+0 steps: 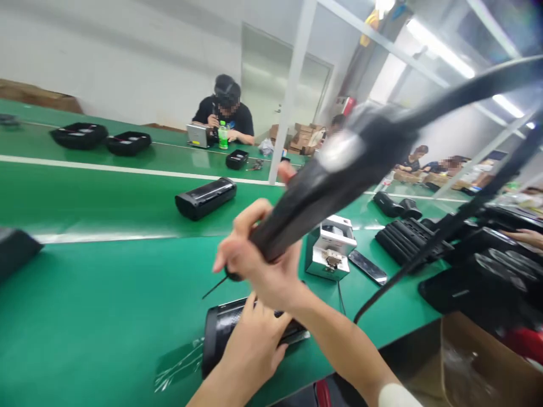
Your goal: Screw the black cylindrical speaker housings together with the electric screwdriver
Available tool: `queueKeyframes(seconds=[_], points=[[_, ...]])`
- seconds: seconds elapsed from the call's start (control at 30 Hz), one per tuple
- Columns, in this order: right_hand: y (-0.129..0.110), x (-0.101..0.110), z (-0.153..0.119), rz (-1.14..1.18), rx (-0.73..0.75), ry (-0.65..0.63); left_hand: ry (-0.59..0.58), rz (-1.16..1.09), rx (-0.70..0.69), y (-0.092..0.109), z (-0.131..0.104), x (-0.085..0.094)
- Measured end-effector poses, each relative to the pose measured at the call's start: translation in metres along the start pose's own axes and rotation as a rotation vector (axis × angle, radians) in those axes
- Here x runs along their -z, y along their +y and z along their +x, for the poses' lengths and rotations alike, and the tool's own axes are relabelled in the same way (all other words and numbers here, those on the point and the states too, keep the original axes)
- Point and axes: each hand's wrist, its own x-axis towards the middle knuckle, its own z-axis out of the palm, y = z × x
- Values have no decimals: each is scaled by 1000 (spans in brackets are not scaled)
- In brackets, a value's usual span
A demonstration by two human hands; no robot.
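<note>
My right hand (263,260) is wrapped round a black electric screwdriver (314,195), blurred by motion, its thin bit (214,287) pointing down to the left. A thick cable runs from its upper end to the right. Below it, my left hand (261,333) lies over a black, rounded, speaker-like housing (220,328) on the green bench, fingers across its top and thumb at the near side. The bit is apart from the housing. Clear plastic film (180,364) shows at the housing's left end. A screw feeder box (328,263) stands just right of my right hand.
A phone (367,267) lies beside the feeder. Another black housing (206,198) sits farther back, with open black shells (78,135) beyond. Black parts (411,240) crowd the right, above a cardboard box (479,362). A co-worker (224,110) sits across the bench.
</note>
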Motion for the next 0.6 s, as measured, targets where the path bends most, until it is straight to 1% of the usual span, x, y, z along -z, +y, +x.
queueKeyframes(seconds=[0.07, 0.1, 0.13, 0.17, 0.2, 0.23, 0.3, 0.33, 0.4, 0.47, 0.53, 0.6], points=[[-29, 37, 6, 40, 195, 157, 3, 39, -10, -7, -1, -3], [-41, 61, 5, -33, 290, 220, 11, 73, -31, -12, -2, -4], [-51, 87, 2, -151, 339, 277, 27, 114, -61, -19, -3, -6], [-58, 112, -2, -265, 370, 348, 49, 160, -98, -26, -4, -9], [-63, 137, -8, -365, 369, 421, 74, 203, -135, -33, -6, -11], [-65, 159, -13, -417, 381, 471, 100, 240, -168, -41, -6, -14], [-63, 193, -22, -485, 388, 552, 147, 290, -193, -53, -5, -19], [-59, 205, -25, -501, 393, 573, 165, 302, -195, -57, -4, -20], [-48, 220, -26, -531, 379, 587, 202, 304, -208, -61, 0, -21], [-34, 227, -26, -545, 333, 566, 238, 283, -231, -60, 4, -19], [-22, 230, -28, -536, 274, 544, 260, 251, -257, -54, 10, -16], [-15, 231, -31, -508, 230, 537, 271, 223, -254, -47, 17, -14]])
